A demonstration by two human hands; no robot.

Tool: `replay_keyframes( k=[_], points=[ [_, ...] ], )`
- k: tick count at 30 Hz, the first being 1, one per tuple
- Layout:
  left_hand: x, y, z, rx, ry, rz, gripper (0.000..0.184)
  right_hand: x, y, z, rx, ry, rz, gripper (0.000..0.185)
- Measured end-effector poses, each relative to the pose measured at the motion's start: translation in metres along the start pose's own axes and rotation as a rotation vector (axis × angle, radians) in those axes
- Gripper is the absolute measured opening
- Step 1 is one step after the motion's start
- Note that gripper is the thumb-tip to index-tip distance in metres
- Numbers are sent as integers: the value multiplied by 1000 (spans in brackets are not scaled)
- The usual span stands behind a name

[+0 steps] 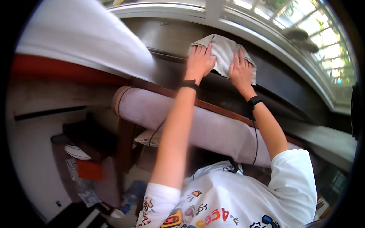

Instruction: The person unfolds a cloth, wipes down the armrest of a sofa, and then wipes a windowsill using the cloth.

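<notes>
A light beige cloth [222, 51] lies spread over the dark windowsill [279, 72], one side draping down over its front edge. My left hand [200, 62] presses on the cloth's left part, fingers stretched out. On its right part rests my right hand [241, 72], fingers apart and pointing toward the window. Both palms face down, and neither hand grips the cloth. Dark bands circle both wrists, each with a thin cable hanging from it.
Below my arms runs a padded mauve sofa back [213, 127] with a wooden rail. A white curtain [87, 41] hangs at the upper left. Beyond the window frame [243, 26], dark shoes [300, 40] sit near a grille. An orange item [90, 170] lies at lower left.
</notes>
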State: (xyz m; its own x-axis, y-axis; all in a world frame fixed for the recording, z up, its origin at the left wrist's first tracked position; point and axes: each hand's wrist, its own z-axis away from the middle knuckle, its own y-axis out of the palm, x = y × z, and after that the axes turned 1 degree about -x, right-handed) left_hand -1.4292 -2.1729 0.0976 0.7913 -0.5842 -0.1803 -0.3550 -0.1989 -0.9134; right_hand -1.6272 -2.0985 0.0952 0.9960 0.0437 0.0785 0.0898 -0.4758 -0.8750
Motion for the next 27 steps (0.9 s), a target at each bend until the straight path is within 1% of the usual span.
replay_keyframes(
  k=[1,4,7,10,15,19,20,23,27],
  points=[
    [15,-3,3,-29,-9,-37,64,15,3,-11,-11,-31,-10,49],
    [18,2,7,-12,-81,-48,63,23,8,-17,30,-78,-27,48],
    [12,5,6,-19,-73,-70,61,20,7,-13,39,-70,-36,48],
    [12,0,5,33,-52,-31,62,21,0,-15,-24,-68,-15,48],
    [12,-7,3,121,-55,-6,64,20,1,-16,-22,-60,-38,47],
    [17,-10,0,238,-16,36,68,22,2,-12,-31,-32,-42,47],
    [17,-15,-4,312,-38,93,69,22,3,-13,-28,-26,-31,47],
    [18,-12,-9,346,5,61,69,19,7,-10,-49,-1,-7,48],
    [26,2,-7,274,115,67,68,23,4,-8,-51,26,1,46]
  ],
)
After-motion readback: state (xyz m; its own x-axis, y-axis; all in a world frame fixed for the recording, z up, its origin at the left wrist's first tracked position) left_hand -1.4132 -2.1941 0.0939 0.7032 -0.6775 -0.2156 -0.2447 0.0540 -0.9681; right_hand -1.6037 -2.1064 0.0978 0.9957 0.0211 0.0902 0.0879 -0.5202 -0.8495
